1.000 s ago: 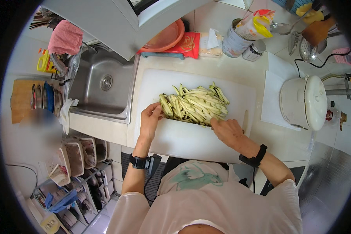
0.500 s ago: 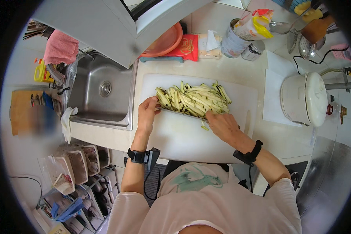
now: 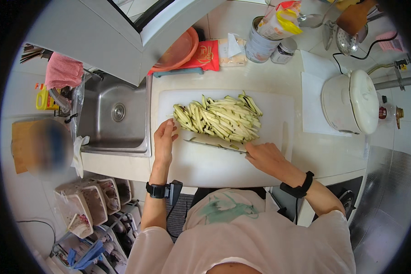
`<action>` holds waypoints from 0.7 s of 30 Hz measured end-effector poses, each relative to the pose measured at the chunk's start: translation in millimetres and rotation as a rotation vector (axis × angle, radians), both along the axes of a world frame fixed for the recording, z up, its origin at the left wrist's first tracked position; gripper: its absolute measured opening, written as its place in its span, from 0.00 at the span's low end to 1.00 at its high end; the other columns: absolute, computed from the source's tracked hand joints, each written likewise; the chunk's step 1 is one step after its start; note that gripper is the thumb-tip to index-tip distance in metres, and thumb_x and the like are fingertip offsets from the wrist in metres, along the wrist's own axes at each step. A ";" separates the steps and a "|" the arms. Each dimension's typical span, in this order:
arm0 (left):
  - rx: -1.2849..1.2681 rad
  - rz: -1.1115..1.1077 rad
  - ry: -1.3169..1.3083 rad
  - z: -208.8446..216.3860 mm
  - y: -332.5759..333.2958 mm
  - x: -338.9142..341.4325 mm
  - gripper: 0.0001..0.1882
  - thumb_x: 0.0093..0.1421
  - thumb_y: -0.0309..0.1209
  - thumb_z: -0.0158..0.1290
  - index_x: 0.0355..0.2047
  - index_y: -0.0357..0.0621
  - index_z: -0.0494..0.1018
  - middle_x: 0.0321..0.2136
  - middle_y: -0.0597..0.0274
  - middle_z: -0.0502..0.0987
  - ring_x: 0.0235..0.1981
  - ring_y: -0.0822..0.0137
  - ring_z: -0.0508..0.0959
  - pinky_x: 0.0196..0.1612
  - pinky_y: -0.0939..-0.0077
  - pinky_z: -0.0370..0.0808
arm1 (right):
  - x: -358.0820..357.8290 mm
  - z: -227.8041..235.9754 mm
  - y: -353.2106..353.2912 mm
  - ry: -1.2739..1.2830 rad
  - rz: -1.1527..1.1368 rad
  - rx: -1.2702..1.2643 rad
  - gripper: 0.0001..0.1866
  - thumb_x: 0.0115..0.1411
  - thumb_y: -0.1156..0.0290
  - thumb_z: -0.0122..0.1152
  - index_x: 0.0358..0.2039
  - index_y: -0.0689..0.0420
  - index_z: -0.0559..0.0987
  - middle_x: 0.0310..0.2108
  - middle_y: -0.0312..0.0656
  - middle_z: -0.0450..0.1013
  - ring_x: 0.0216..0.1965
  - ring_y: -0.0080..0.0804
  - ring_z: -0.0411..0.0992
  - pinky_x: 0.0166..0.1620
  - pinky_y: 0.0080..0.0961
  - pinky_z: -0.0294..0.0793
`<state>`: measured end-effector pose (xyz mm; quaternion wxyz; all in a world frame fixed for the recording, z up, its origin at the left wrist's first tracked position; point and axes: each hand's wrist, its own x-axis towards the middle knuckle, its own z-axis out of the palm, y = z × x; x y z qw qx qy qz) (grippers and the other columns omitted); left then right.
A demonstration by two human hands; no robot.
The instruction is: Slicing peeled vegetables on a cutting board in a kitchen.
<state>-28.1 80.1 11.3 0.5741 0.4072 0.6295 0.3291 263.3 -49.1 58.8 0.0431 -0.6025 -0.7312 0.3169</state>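
Observation:
A heap of pale green vegetable strips with dark green skin [image 3: 219, 118] lies across the upper middle of a white cutting board [image 3: 205, 166]. My right hand [image 3: 267, 157] is closed round the handle of a knife [image 3: 210, 145], whose blade points left along the near side of the heap. A few loose strips lie beside or on the blade. My left hand [image 3: 164, 139] is at the board's left edge, just left of the heap, its fingers slightly bent and apart with nothing in them.
A steel sink [image 3: 123, 123] is set in the counter on the left. On the right stands a white lidded pot [image 3: 351, 102]. Along the back are an orange basin [image 3: 180, 50], a red packet [image 3: 205, 57], a tin [image 3: 260, 45] and a jar [image 3: 284, 51]. A window frame [image 3: 160, 32] juts over the back left.
The knife has drawn back from the heap toward me, leaving a gap. My left hand has come away from the blade's tip and the strips. The whole view has shifted slightly.

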 end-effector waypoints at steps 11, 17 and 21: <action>0.013 0.059 -0.069 -0.9 -18.8 11.4 0.14 0.65 0.39 0.49 0.42 0.41 0.72 0.40 0.63 0.75 0.43 0.68 0.74 0.43 0.71 0.74 | 42.4 -16.0 -41.0 -0.096 -0.013 0.008 0.13 0.58 0.64 0.58 0.31 0.59 0.67 0.18 0.49 0.71 0.23 0.53 0.72 0.27 0.44 0.69; 0.042 0.015 -0.082 2.3 -27.2 24.4 0.13 0.65 0.37 0.49 0.41 0.39 0.73 0.38 0.63 0.75 0.42 0.69 0.74 0.43 0.72 0.74 | 49.6 -10.4 -41.0 -0.081 -0.053 0.078 0.13 0.58 0.64 0.59 0.30 0.58 0.66 0.18 0.49 0.71 0.23 0.53 0.72 0.26 0.44 0.69; 0.133 -0.046 0.135 4.8 -32.5 25.8 0.11 0.62 0.31 0.52 0.41 0.36 0.73 0.38 0.60 0.74 0.40 0.69 0.74 0.38 0.74 0.75 | 54.7 -4.3 -49.2 -0.060 -0.037 0.074 0.13 0.58 0.63 0.59 0.30 0.59 0.68 0.18 0.48 0.71 0.23 0.53 0.71 0.27 0.44 0.69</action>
